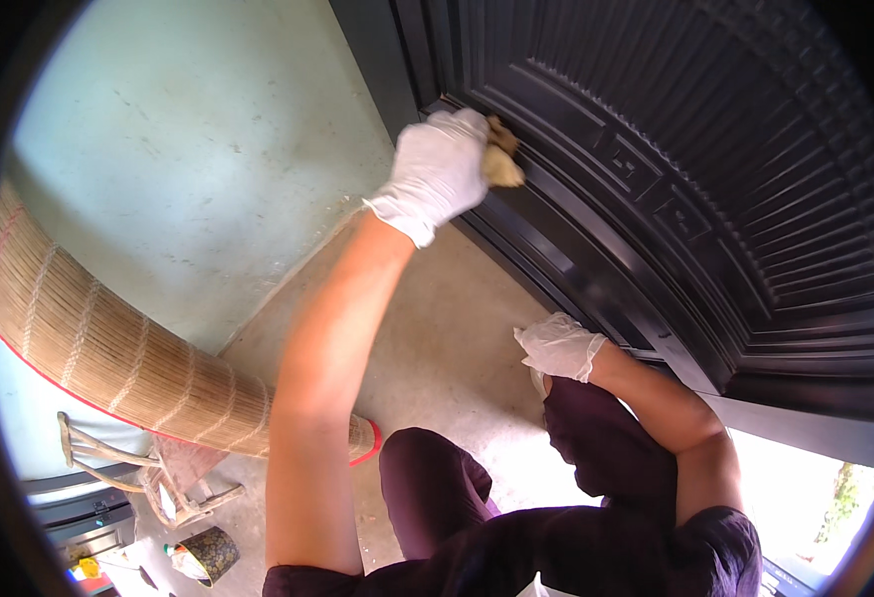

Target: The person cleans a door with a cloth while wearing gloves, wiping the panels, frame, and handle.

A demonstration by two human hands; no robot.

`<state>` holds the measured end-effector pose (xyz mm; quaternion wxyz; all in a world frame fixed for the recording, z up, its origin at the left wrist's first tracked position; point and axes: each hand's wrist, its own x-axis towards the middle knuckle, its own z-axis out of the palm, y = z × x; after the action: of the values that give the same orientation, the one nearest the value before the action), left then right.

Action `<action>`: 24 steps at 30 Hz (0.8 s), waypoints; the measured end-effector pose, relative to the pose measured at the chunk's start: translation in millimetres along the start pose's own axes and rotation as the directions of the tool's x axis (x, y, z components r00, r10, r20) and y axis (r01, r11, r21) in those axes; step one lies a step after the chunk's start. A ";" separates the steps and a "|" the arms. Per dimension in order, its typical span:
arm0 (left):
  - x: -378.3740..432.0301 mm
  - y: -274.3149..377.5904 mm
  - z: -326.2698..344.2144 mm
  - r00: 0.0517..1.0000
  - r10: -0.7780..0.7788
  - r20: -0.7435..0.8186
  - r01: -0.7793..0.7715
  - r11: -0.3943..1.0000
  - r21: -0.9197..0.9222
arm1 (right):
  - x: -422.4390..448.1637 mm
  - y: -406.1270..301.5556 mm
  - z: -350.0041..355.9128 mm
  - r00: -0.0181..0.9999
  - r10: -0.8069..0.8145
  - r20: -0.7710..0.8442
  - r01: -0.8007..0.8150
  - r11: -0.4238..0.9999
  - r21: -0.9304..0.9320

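Observation:
My left hand (440, 164), in a white glove, is closed around a yellowish-brown cloth (502, 166) and presses it on the lower edge of a dark panelled door (631, 172) with relief patterns. The cloth lies near the corner by the door frame (381, 67). Lower down on the right, my right hand (558, 347), also in a white glove, is bent over beside the door's edge, close to my knee. Its fingertips point left; whether it holds anything is hidden.
A rolled woven mat (146, 358) with red edging leans at the left by the pale wall (205, 149). Behind it are a wooden folding chair (175, 485) and a patterned bin (213, 554) on the concrete floor (437, 313). Bright light enters at the lower right.

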<state>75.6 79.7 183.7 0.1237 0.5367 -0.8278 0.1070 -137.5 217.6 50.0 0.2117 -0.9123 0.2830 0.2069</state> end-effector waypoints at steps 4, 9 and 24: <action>-19.1 47.2 -5.5 0.992 0.090 -0.087 -0.101 0.987 -0.126 | 6.5 -8.2 -15.0 0.998 -0.044 -0.035 0.044 0.999 0.016; -28.1 107.3 -17.8 0.959 0.267 -0.098 -0.276 0.956 -0.100 | 26.0 6.1 22.6 0.953 -0.099 -0.287 0.113 0.993 0.030; -70.2 248.7 -30.6 0.854 0.481 -0.199 -0.496 0.868 -0.029 | -42.4 -1.2 28.1 0.966 0.042 -0.255 -0.022 0.996 0.082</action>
<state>-121.6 249.4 179.2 0.1900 0.2911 -0.9253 0.1514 -176.0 250.8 48.2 0.2058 -0.9177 0.3305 0.0795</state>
